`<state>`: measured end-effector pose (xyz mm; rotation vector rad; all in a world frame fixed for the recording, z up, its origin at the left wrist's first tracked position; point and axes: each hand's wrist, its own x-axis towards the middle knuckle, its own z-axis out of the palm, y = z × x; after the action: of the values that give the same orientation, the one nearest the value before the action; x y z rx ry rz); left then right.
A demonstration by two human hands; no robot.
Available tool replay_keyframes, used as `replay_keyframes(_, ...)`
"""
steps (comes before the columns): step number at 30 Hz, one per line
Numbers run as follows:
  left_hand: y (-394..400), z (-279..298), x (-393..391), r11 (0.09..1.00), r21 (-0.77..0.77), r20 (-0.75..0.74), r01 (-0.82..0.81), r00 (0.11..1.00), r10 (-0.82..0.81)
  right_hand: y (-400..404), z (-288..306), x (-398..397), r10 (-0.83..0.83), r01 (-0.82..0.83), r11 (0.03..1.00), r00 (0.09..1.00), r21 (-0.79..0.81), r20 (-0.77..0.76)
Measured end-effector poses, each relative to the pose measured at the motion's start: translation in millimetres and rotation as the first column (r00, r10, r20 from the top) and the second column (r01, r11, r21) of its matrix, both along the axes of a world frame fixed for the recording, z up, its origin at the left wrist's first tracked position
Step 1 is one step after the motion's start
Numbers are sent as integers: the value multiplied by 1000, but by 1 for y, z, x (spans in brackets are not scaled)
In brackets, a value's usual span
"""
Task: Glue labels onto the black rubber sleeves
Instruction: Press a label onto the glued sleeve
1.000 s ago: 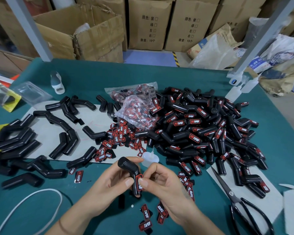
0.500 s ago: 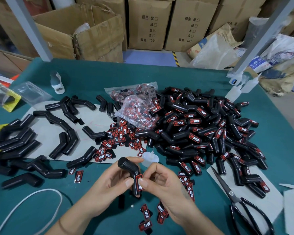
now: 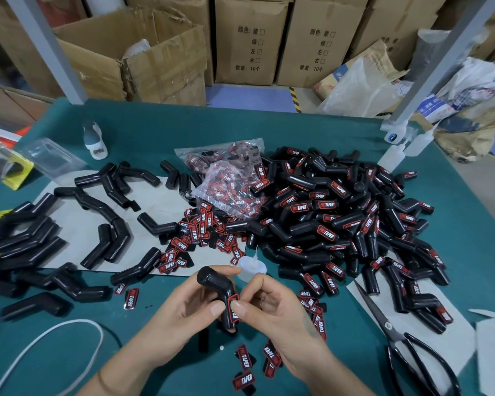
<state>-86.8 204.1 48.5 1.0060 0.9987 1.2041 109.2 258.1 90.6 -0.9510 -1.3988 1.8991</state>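
My left hand grips a bent black rubber sleeve above the near part of the green table. A red and black label sits on the sleeve's lower leg. My right hand pinches that label against the sleeve, thumb beside my left thumb. Behind my hands stands a small clear glue bottle. Plain sleeves lie at the left, a big heap of labelled sleeves at the right. Loose labels are scattered in the middle, and a few lie under my wrists.
Black scissors lie at the near right on a grey sheet. Clear bags of labels sit mid-table. A white bottle lies at the far left, a white cord at the near left. Cardboard boxes stand behind the table.
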Motion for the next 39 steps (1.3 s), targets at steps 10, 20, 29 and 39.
replay_keyframes(10, 2, -2, 0, 998, 15, -19, -57, 998, 58, 0, 2, 0, -27, 26, 997, 999, 74, 21)
replay_keyframes(20, 7, 1, 9, 897, 98, 163, -431, 896, 412, -7, 0, -2, -239, 233, 961, 971, 149, 19)
replay_keyframes(29, 4, -2, 17, 898, 61, 126, -435, 896, 426, -6, -3, -9, -232, 230, 970, 973, 79, 12)
replay_keyframes(39, 0, 1, 22, 890, 112, 81, -441, 897, 435, -6, -17, -20, -274, 273, 955, 962, 116, -9)
